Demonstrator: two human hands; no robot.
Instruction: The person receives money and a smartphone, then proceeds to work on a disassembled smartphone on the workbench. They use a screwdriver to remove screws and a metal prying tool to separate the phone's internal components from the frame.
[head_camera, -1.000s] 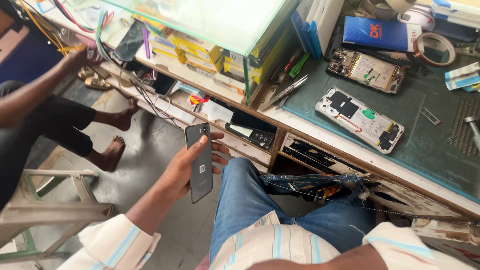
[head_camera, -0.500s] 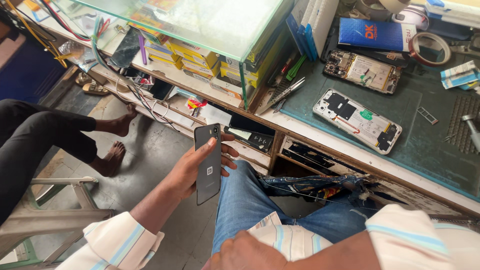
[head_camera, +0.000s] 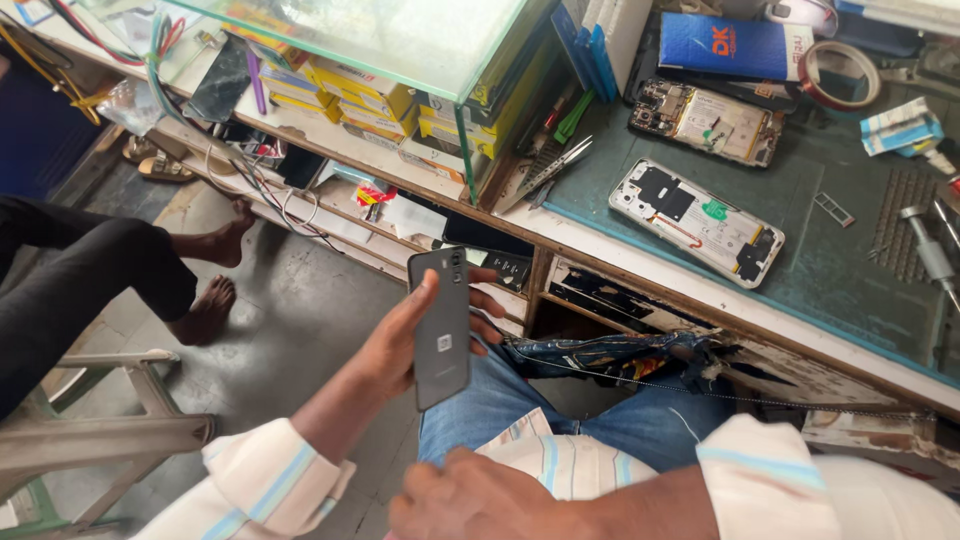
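From my remote seat I saw the workbench (head_camera: 640, 262) running beyond the fingers, its top covered by a green mat (head_camera: 840, 270). On the mat lay two opened phones (head_camera: 697, 222), tweezers (head_camera: 545, 176), a tape roll (head_camera: 840, 75), a blue box (head_camera: 735, 47) and a screwdriver (head_camera: 925, 245). A glass case (head_camera: 400, 40) stood on the bench further left.

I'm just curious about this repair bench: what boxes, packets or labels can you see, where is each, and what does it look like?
Yellow boxes: stacked under the glass counter, flat, with darker edges.
Blue box: top of the green mat, flat rectangle with orange and white print.
Blue-and-white packet: right of the mat, small.
Label: small white square on the grey phone back in the left hand.
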